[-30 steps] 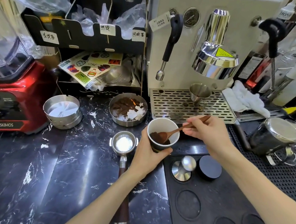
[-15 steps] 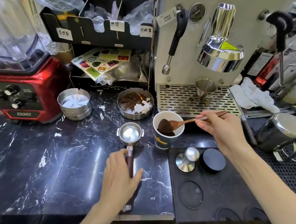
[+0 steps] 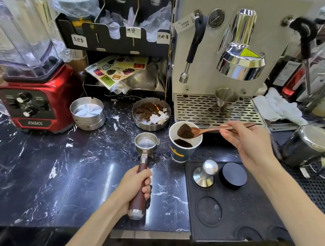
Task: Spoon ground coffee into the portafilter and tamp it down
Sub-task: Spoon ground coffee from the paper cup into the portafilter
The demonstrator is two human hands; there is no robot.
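Wooden spoon (image 3: 214, 130), heaped with ground coffee (image 3: 185, 130), hangs over the paper cup (image 3: 183, 144), pinched in the right hand (image 3: 249, 143). Portafilter (image 3: 146, 143) lies on the table (image 3: 34, 170) just left of the cup, basket bare, handle running back toward the person; the left hand (image 3: 134, 187) is clenched round it. How much coffee remains in the cup is hard to judge.

In the left hand (image 3: 134, 187) sits a smooth, dark red-brown wooden handle (image 3: 140, 190) with a polished metal cap; ahead of it the basket (image 3: 146, 142) is shiny steel. The right hand (image 3: 245, 142) holds a satin brown wooden spoon (image 3: 212, 130) of coarse matt grounds (image 3: 185, 131) over a paper cup (image 3: 183, 144). Below that hand a glossy metal tamper (image 3: 205, 173) rests on a matt black mat (image 3: 229, 206). The counter (image 3: 53, 172) is glossy black marble.
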